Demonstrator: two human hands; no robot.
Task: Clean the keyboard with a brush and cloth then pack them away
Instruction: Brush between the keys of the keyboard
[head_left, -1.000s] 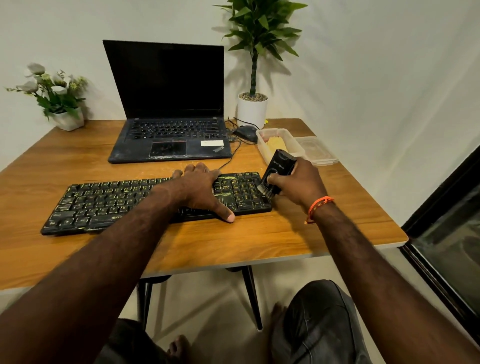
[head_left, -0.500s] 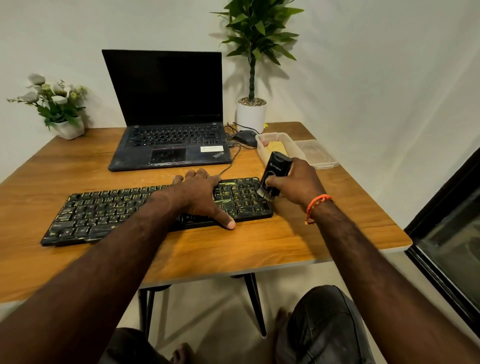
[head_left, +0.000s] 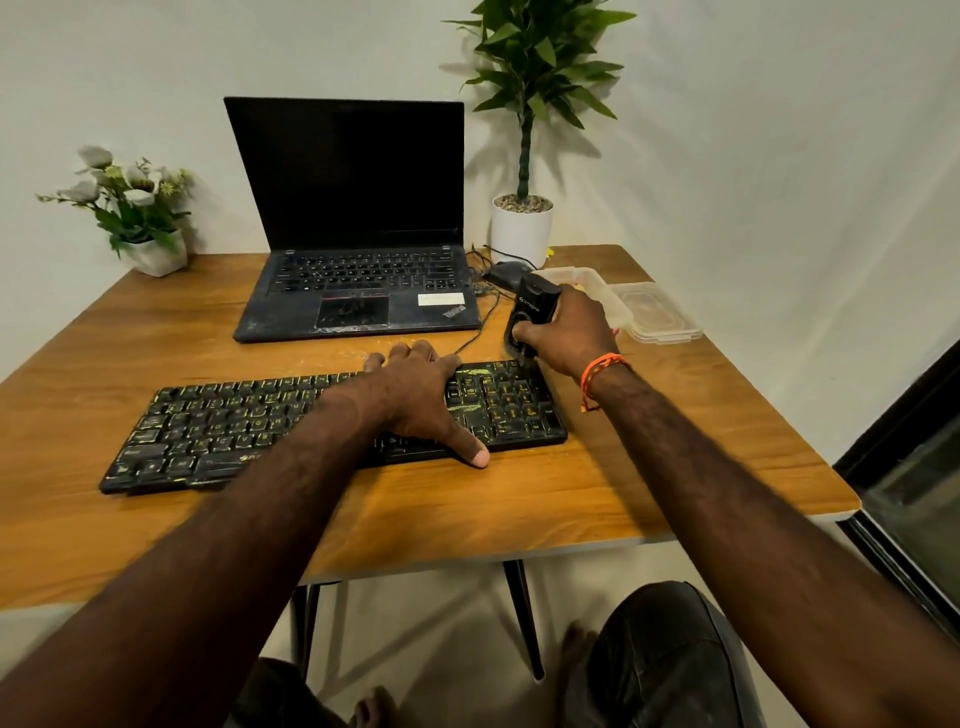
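A black keyboard (head_left: 218, 431) with yellowish specks lies across the wooden table (head_left: 649, 467). My left hand (head_left: 415, 395) lies flat on its right-middle part, fingers spread, thumb at the front edge. My right hand (head_left: 566, 332) grips a black brush (head_left: 530, 312) held upright, its bristle end at the keyboard's far right corner. Behind that hand stands a clear plastic box (head_left: 597, 286); its contents are mostly hidden. No cloth is visible.
An open black laptop (head_left: 358, 291) sits behind the keyboard, with a mouse (head_left: 506, 273) and cable to its right. A clear lid (head_left: 657, 314) lies by the box. A potted plant (head_left: 522, 228) and a flower pot (head_left: 153, 252) stand at the back.
My right hand has carried the brush from the keyboard's right keys back to its far right corner. The left hand stays pressed on the keyboard. The camera tilted down.
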